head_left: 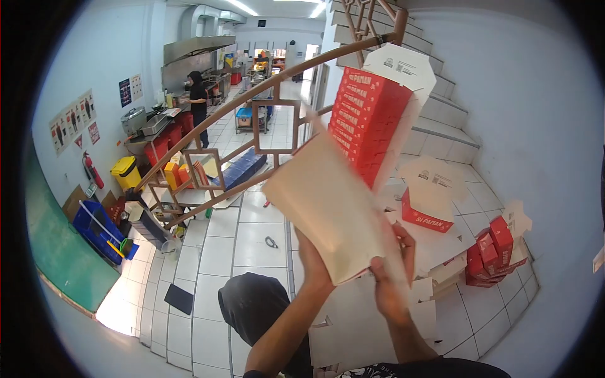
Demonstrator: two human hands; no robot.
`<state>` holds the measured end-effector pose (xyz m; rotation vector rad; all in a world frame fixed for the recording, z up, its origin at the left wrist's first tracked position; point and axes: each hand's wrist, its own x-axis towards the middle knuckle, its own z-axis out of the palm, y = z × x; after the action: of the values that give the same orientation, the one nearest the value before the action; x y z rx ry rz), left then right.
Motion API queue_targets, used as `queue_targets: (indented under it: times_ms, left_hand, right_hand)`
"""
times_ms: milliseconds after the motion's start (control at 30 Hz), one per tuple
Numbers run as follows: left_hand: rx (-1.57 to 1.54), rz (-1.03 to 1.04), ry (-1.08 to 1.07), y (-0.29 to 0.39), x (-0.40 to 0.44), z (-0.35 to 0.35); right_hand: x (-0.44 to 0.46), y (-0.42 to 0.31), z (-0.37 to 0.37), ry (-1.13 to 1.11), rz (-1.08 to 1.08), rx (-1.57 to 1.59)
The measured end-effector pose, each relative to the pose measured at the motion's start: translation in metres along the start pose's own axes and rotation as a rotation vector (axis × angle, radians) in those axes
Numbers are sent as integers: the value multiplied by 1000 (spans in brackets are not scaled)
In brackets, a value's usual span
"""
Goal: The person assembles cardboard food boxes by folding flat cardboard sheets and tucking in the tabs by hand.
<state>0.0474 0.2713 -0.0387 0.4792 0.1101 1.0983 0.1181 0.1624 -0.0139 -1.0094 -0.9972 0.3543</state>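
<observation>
Pale carton (331, 205) between my hands: left hand (318, 264) cupped beneath its near side, right hand (394, 264) gripping the lower right edge, fingers partly curled.

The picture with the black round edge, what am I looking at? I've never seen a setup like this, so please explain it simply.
There is no machine here: one camera on a person's head looks forward and down at their bare hands. The left hand and right hand hold a pale cardboard piece, blurred at its right side. Beyond it, a tall stack of red boxes rises beside the stairs. To the right, a single red box has its pale lid raised, and a smaller pile lies on the tiled floor. Past the brown railing, another person stands in a kitchen area.
</observation>
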Motion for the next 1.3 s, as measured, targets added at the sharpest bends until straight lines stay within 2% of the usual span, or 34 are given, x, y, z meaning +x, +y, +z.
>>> queue_targets:
  times_ms: [67, 267, 367, 433, 467, 500, 533, 600, 833, 933, 967, 1067, 1100, 1167, 1233, 1300]
  left_hand:
    - [231, 68, 24, 7, 0, 1]
    - [197, 32, 133, 18, -8, 25]
    - [-13, -43, -42, 6, -2, 7]
    - [142, -12, 15, 10, -6, 23]
    - [214, 7, 48, 14, -7, 31]
    - [189, -97, 1, 22, -6, 31]
    - [225, -63, 14, 25, -5, 30]
    - [291, 10, 42, 29, -2, 30]
    - [358, 87, 17, 37, -2, 32]
    - [400, 149, 37, 37, -4, 34]
    - [437, 165, 30, 38, -4, 35]
    - [552, 215, 9, 40, -6, 33]
    - [595, 235, -5, 41, -6, 33]
    - [662, 265, -23, 39, -7, 33]
    - [705, 296, -31, 38, -6, 33]
    - [711, 295, -36, 38, -6, 35]
  right_hand:
    - [-2, 8, 9, -3, -40, -42]
    - [-3, 6, 13, -8, -55, -81]
    - [-2, 5, -10, 3, 72, 25]
    - [10, 11, -41, 56, 199, 176]
    - [23, 3, -55, 160, 154, 183]
    - [35, -6, -68, 263, 107, 184]
    - [48, -8, -96, 254, 14, 102]
    - [65, -15, -150, 413, 52, 220]
    - [148, 18, -316, 309, 395, -17]
    - [149, 2, -293, 722, 689, -251]
    - [145, 3, -285, 811, 613, -509]
    - [108, 26, -299, 576, 82, -1060]
    - [83, 10, -255, 463, 31, -1013]
    - [35, -7, -210, 135, 248, -846]
    - [0, -33, -149, -36, 300, -1106]
    - [-19, -25, -135, -30, 273, -1199]
